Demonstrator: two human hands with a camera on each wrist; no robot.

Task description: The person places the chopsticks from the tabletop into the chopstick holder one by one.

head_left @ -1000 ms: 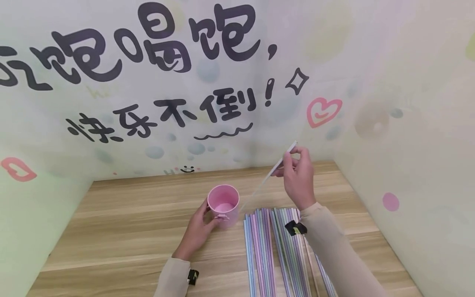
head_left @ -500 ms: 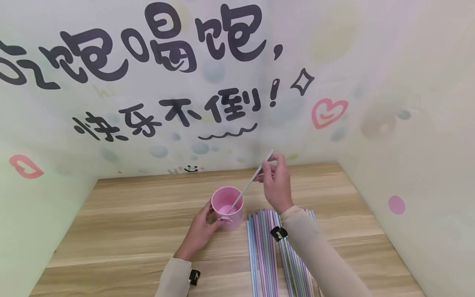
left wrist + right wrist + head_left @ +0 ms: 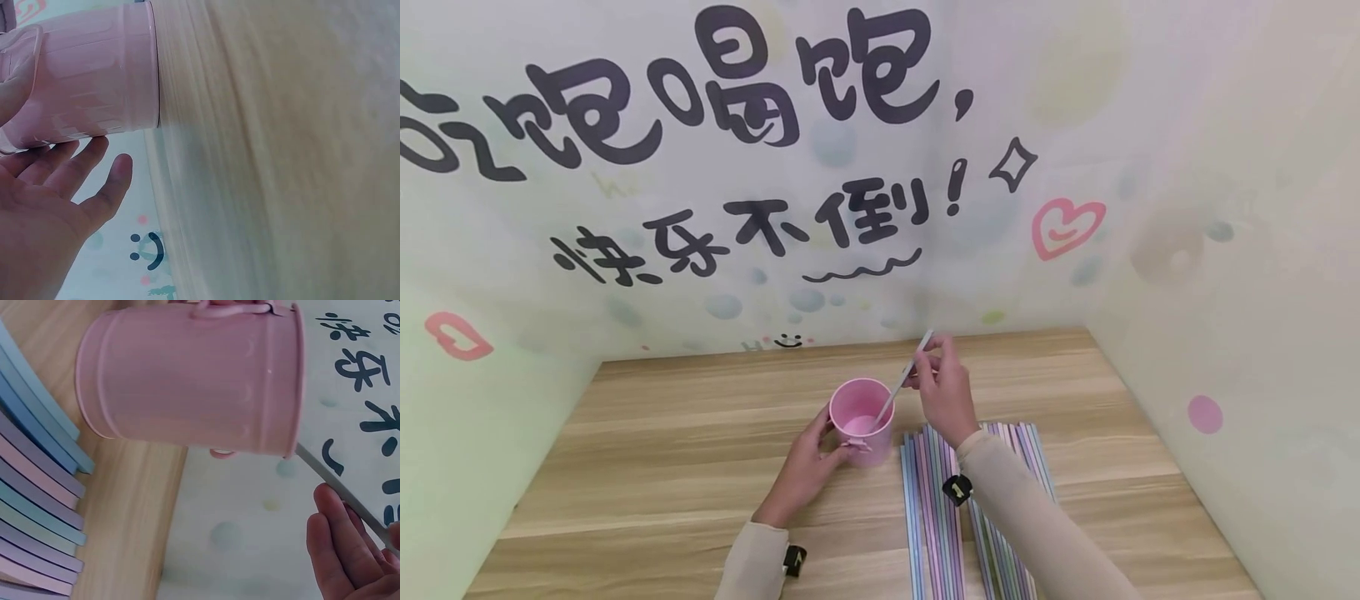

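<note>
A small pink bucket [image 3: 877, 447] stands upright on the wooden table, its mouth facing up. My left hand [image 3: 805, 467] holds it from the left, thumb at the front by its handle and fingers along the far side; the left wrist view shows the little finger [image 3: 115, 181] sticking out from the wall. Between thumb and fingers, my right hand [image 3: 946, 392] pinches a thin pale grey stick [image 3: 892, 398] near its upper end. The stick slants down over the bucket's rim, its lower end inside; in the right wrist view the bucket wall [image 3: 194, 381] hides that end.
Many pastel sticks [image 3: 934, 508] lie side by side in bunches on the table [image 3: 662, 467], right of the bucket and partly under the right forearm. A printed wall [image 3: 760, 308] closes off the back, with further walls at left and right.
My right hand has moved left and down, bringing the stick from beside the bucket to inside its mouth. The left hand keeps its hold on the bucket.
</note>
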